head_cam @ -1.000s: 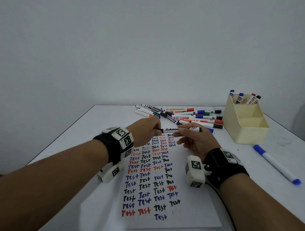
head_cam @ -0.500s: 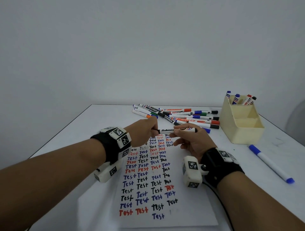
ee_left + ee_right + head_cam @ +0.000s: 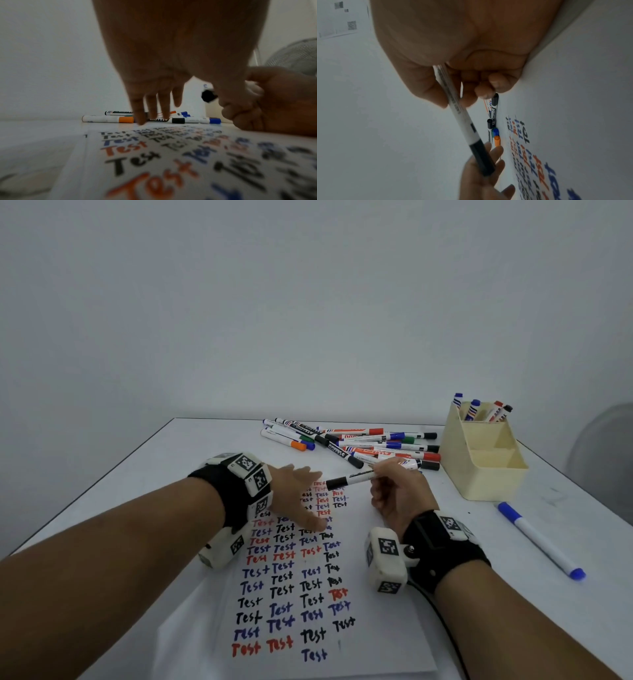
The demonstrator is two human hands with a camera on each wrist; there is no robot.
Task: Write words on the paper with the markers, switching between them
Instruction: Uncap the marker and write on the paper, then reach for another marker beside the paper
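A white sheet of paper, covered with rows of "Test" in black, blue and red, lies in front of me. My right hand grips a white marker with a black cap by its barrel, above the top of the sheet, capped end pointing left. In the right wrist view the marker runs out between the thumb and fingers of that hand. My left hand is open just left of the cap, fingers spread over the paper's upper rows. In the left wrist view its fingers point down at the sheet's far edge, empty.
Several loose markers lie in a pile beyond the paper. A beige holder with several markers stands at the back right. One blue-capped marker lies on the white table to the right. The table's left edge runs diagonally.
My left hand pinched the marker's left end before; it has let go, opened and dropped toward the paper. The right hand keeps the marker, now tilted with its black cap showing.
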